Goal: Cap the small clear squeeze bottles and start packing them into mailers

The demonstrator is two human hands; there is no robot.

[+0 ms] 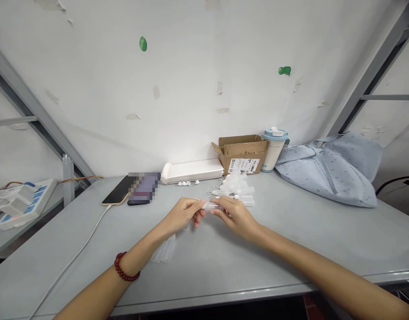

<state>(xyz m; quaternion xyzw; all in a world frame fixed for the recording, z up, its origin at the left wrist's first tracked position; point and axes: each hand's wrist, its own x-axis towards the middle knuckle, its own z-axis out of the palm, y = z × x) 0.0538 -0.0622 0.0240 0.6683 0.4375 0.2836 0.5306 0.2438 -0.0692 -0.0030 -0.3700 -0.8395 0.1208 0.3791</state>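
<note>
My left hand point(186, 212) and my right hand point(233, 214) meet over the middle of the grey table point(291, 249), both pinching a small clear plastic piece point(210, 204) between their fingertips. A red bead bracelet point(124, 268) circles my left wrist. Just beyond the hands lies a heap of clear plastic pieces point(236, 186). A few thin clear strips point(164, 251) rest on the table under my left forearm.
A phone point(117, 191) on a white cable point(74, 258) lies at the left. At the back stand a white tray stack point(192, 171), a cardboard box point(242, 153) and a lidded cup point(273, 149). Blue cloth point(331, 171) covers the right; a power strip point(21, 202) sits far left.
</note>
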